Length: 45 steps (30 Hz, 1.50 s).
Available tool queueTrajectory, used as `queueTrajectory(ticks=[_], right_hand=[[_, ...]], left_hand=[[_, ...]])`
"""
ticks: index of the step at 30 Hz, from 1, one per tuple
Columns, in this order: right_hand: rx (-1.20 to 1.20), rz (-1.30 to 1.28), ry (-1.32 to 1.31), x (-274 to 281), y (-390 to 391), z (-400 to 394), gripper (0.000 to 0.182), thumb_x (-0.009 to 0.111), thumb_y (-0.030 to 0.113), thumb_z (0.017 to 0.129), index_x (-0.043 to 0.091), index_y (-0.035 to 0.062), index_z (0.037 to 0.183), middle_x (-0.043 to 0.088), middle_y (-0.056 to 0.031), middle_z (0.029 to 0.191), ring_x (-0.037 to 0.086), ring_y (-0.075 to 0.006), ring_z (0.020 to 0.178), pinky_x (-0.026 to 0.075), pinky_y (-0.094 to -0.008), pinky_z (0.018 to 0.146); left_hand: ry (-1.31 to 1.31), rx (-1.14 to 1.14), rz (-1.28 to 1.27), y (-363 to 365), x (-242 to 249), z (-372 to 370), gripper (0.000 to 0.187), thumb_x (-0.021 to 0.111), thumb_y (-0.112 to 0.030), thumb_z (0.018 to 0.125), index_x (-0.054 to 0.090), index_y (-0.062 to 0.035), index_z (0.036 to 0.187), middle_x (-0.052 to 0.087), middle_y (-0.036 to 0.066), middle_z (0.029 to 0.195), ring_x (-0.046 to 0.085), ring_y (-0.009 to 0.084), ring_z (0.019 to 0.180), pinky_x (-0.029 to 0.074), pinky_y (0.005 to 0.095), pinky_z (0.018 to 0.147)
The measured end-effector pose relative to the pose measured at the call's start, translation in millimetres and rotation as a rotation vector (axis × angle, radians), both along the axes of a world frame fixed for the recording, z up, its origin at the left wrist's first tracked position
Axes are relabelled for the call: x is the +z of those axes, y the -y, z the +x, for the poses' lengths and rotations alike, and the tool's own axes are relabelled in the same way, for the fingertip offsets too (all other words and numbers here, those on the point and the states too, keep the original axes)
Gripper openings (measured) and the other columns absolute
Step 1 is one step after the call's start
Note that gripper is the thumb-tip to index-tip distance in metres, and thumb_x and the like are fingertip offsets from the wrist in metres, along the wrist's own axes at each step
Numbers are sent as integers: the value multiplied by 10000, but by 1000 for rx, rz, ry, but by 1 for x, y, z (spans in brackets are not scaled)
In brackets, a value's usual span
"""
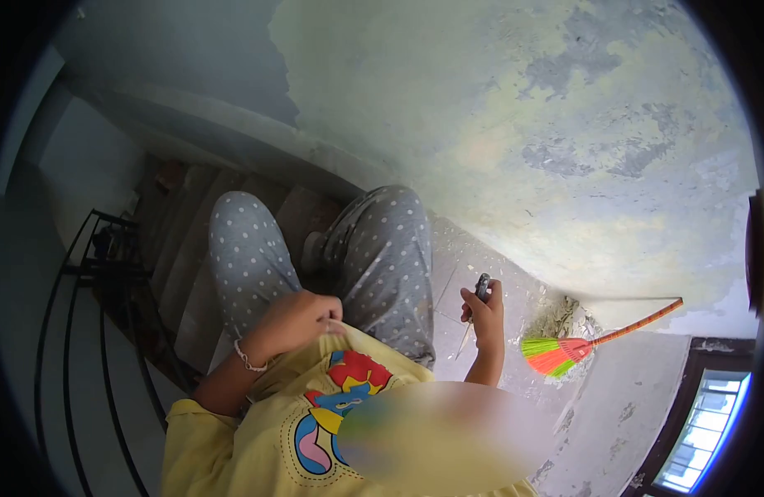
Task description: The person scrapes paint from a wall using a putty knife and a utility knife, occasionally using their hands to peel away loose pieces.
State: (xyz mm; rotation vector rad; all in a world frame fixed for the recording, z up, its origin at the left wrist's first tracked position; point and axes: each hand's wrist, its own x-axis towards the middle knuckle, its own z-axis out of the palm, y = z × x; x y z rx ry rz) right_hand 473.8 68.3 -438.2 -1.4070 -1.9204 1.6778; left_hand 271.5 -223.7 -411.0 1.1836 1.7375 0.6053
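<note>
I am sitting at the top of a staircase in grey polka-dot trousers (pixel 382 248) and a yellow printed shirt (pixel 257 431). My left hand (pixel 292 319), with a thin bracelet at the wrist, rests on my left thigh at the shirt's hem, fingers curled in; I cannot see anything in it. My right hand (pixel 484 313) is raised beside my right knee and grips a small dark-handled tool (pixel 481 287). A thin metal blade hangs down from it over the tiled floor.
A broom (pixel 557 354) with green, orange and pink bristles lies on the landing against the patchy painted wall (pixel 522 124). Steps (pixel 191 248) descend ahead, with a black metal railing (pixel 92 273) on the left. A window (pixel 703 427) is at lower right.
</note>
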Motion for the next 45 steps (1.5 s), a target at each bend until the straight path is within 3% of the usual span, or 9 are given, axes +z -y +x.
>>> queueTrajectory(ticks=[6, 14, 19, 25, 29, 37, 41, 43, 45], right_hand=[[-271, 51, -195, 31, -12, 13, 195, 595, 115, 977, 465, 2, 1070, 575, -82, 756, 587, -167, 535, 506, -286, 518], [-161, 726, -77, 86, -35, 8, 72, 665, 66, 920, 640, 1, 937, 560, -52, 908, 578, -165, 843, 478, -272, 708], [-182, 682, -731, 162, -29, -20, 255, 659, 100, 935, 548, 7, 1146, 622, -97, 950, 673, -222, 833, 534, -314, 783], [-222, 1112, -1348, 271, -44, -56, 358, 673, 320, 944, 479, 103, 1151, 519, -71, 887, 606, -214, 685, 535, -350, 575], [1, 1113, -1630, 320, -43, -77, 342, 558, 420, 996, 474, 132, 1159, 487, -10, 789, 453, -101, 516, 409, -241, 418], [184, 1484, -1748, 413, -52, -128, 365, 459, 481, 1010, 536, 138, 913, 375, 45, 610, 325, -49, 442, 288, -200, 362], [12, 1171, -1722, 441, -82, -207, 387, 589, 452, 985, 489, 138, 782, 353, 54, 562, 309, -71, 419, 262, -233, 356], [63, 605, -1583, 441, -79, -237, 417, 651, 393, 968, 412, 132, 746, 335, 31, 570, 304, -83, 429, 240, -252, 399], [59, 706, -1621, 448, -71, -230, 416, 644, 395, 971, 415, 133, 743, 320, 41, 568, 299, -75, 435, 243, -247, 391]], left_hand=[[-538, 648, 252, -36, -2, -13, 130, 679, -116, 882, 625, -47, 978, 689, 120, 932, 682, 310, 832, 522, 398, 711], [-616, 275, 400, -86, 54, -51, 353, 735, -169, 846, 592, -65, 1152, 470, 164, 1335, 505, 396, 1237, 443, 482, 991], [-788, 235, 604, -114, 118, -84, 415, 741, -141, 824, 586, -81, 1204, 352, 156, 1486, 265, 415, 1450, 327, 538, 1111], [-878, 250, 831, -152, 172, -110, 417, 697, -95, 840, 575, -97, 1238, 372, 148, 1484, 263, 427, 1451, 312, 546, 1121], [-917, 282, 931, -155, 188, -109, 421, 668, -99, 851, 568, -109, 1260, 374, 147, 1488, 268, 439, 1446, 298, 552, 1121], [-1093, 486, 991, -175, 108, -176, 533, 647, -153, 877, 520, -147, 1395, 327, 171, 1539, 288, 410, 1450, 288, 522, 1102], [-1177, 596, 939, -184, 70, -223, 640, 647, -148, 883, 422, -174, 1482, 209, 208, 1598, 240, 432, 1466, 237, 568, 1114], [-1223, 569, 891, -176, 44, -236, 685, 665, -196, 889, 369, -200, 1507, 157, 229, 1613, 205, 448, 1476, 223, 589, 1106], [-1276, 469, 809, -169, 36, -242, 705, 674, -249, 893, 347, -214, 1516, 119, 244, 1620, 179, 471, 1477, 218, 606, 1096]])
